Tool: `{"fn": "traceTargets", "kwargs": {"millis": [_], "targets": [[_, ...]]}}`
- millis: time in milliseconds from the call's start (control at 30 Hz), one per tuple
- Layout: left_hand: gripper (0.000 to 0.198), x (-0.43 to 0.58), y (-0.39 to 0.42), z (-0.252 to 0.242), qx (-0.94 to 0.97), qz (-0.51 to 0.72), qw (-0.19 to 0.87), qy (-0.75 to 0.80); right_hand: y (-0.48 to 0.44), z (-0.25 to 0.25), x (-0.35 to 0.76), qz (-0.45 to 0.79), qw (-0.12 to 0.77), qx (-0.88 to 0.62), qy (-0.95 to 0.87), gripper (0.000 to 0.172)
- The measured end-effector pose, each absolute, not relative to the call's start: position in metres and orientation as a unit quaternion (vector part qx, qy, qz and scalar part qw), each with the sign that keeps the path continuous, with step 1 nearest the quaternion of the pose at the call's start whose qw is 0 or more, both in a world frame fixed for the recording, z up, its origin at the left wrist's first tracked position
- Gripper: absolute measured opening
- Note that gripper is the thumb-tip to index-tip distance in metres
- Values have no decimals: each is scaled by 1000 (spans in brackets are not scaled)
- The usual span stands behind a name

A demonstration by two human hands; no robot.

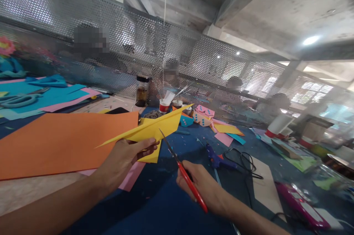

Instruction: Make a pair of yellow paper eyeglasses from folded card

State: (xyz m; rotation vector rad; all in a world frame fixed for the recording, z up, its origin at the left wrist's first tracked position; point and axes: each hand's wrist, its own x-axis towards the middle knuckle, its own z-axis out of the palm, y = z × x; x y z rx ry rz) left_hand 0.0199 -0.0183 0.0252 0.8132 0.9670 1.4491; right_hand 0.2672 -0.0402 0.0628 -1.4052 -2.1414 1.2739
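Watching through the head camera, I note the left hand point(123, 159) pinching an apparently folded yellow sheet point(163, 126) between thumb and fingers, raised above the blue table point(155, 207). I record the right hand point(197, 179) wrapped around red-handled scissors point(184, 172), blades directed up toward the sheet; the tip overlaps its lower part in view, and I cannot tell whether it touches. An orange sheet point(69, 141) lies to the left, a pink strip point(133, 176) protruding near it. A purple-blue glue gun point(217, 159) lies right of the scissors, near a beige card point(265, 183). Beyond, a dark-lidded jar point(142, 93) stands before a perforated screen point(193, 45).
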Motion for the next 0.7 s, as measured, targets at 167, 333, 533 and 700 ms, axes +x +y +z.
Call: {"fn": "traceTargets", "kwargs": {"millis": [167,333,533,700], "targets": [[46,20,-18,24,351,620,564,418,-40,62,267,439,141,-481,-745,21],[42,20,-20,24,349,625,556,422,-39,59,268,450,146,-476,-741,20],[40,18,-19,23,356,619,551,433,-39,55,269,443,152,-455,-757,21],[39,17,-18,21,364,616,548,432,-39,53,268,459,155,-464,-741,20]]}}
